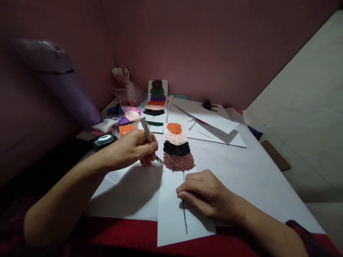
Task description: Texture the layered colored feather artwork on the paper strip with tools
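Dim pinkish light, soft shadow under the left hand on white paper, dark blurred left edge.

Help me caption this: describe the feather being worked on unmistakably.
On the big white sheet, a narrow paper strip lies under the right hand. Its feather, beside the left hand's tool, stacks orange, peach, black, brown; the far feather has green.

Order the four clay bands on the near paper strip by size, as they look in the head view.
1. brown band
2. black band
3. peach band
4. orange band
Orange lies farthest, so distance may shrink it.
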A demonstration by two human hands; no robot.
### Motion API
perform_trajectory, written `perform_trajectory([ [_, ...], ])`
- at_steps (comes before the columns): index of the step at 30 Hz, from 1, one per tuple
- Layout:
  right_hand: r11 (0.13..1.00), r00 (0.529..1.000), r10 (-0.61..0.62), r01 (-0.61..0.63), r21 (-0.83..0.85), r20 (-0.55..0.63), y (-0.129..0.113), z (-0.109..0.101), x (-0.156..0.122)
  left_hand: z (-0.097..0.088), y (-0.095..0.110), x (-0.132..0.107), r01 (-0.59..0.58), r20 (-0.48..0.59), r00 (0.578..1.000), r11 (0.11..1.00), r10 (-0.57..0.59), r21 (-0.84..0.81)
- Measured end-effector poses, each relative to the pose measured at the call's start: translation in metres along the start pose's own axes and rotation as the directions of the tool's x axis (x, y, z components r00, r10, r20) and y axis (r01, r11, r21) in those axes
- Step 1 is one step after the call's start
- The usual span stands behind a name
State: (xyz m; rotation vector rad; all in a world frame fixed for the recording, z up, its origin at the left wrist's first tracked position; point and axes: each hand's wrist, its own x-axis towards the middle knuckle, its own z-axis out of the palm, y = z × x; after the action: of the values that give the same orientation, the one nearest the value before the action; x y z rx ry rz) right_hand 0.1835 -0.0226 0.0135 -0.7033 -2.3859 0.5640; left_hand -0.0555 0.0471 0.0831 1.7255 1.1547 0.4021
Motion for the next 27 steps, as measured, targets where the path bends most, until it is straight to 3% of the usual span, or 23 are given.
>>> perform_trajectory([
  [9,1.0,1.0,-0.002,0.001,0.022,0.015,0.001,-0.001,0.001,0.009,0.002,0.002,-0.032,0.081,0.996,0.999,0.035,-0.039],
  [27,1.0,1.0,-0.008,0.008,0.002,0.001,0.001,0.0,0.0,0.007,0.0,0.001,-0.034,0.06,0.998,0.998,0.031,0.044],
])
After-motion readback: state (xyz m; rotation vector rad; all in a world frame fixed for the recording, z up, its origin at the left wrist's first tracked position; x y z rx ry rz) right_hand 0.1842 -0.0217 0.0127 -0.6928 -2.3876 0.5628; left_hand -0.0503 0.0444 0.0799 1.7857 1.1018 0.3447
